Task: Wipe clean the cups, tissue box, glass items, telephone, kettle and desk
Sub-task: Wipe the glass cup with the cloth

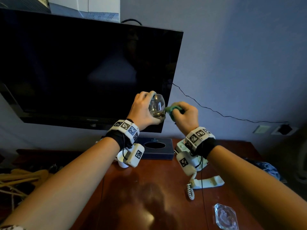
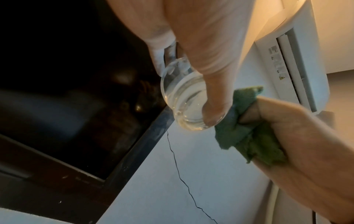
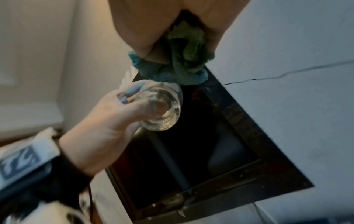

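My left hand (image 1: 146,110) grips a clear drinking glass (image 1: 157,106) held up in front of the television, thumb across its thick base (image 2: 191,106). My right hand (image 1: 184,114) clutches a bunched green cloth (image 1: 172,109) that touches the glass's right side (image 3: 162,109). In the left wrist view the green cloth (image 2: 247,130) sits against the glass bottom. On the reddish wooden desk (image 1: 149,188) below lie a dark tissue box (image 1: 157,147), a white telephone (image 1: 194,163) with its handset (image 1: 207,182) off the cradle, a white cup (image 1: 122,161) and a glass ashtray (image 1: 225,215).
A large black television (image 1: 83,68) hangs on the wall right behind the glass. A thin black cable (image 1: 216,112) runs along the wall to a socket (image 1: 284,129). Wooden hangers (image 1: 21,178) lie at the left. A white air conditioner (image 2: 298,60) is overhead.
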Available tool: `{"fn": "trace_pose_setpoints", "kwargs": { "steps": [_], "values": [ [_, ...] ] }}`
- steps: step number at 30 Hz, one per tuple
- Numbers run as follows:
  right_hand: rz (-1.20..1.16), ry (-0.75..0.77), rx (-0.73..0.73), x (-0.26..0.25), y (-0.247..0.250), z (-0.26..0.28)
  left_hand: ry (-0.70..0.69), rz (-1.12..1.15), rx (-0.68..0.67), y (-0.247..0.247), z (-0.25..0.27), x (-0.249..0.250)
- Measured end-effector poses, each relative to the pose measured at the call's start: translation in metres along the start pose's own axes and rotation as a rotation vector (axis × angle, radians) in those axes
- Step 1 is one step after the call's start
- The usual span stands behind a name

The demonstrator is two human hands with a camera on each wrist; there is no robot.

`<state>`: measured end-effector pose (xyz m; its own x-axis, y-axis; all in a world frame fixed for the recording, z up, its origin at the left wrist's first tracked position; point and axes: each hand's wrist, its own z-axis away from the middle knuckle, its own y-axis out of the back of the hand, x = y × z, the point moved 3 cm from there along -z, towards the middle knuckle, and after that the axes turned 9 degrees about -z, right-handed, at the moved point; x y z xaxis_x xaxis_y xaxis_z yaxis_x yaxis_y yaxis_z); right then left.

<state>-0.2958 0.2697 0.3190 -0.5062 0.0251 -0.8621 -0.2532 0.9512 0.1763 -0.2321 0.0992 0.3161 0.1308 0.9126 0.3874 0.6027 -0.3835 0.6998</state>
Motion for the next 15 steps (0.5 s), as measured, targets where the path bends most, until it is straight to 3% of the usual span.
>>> {"fn": "trace_pose_setpoints", "kwargs": {
  "steps": [2,7,11,15],
  "values": [
    [-0.114,-0.181,0.075,0.009,-0.001,-0.002,-0.035,-0.004,-0.014,0.001,-0.001,0.003],
    [-0.453,-0.471,0.064,0.008,-0.018,0.0,-0.055,0.065,0.034,0.004,0.0,0.007],
    [-0.548,-0.546,0.056,0.009,-0.018,-0.002,-0.058,0.129,0.104,0.006,0.002,0.005],
    [-0.519,-0.554,0.035,0.012,-0.022,0.0,-0.049,0.205,0.085,0.007,0.0,0.004]
  ]
}}
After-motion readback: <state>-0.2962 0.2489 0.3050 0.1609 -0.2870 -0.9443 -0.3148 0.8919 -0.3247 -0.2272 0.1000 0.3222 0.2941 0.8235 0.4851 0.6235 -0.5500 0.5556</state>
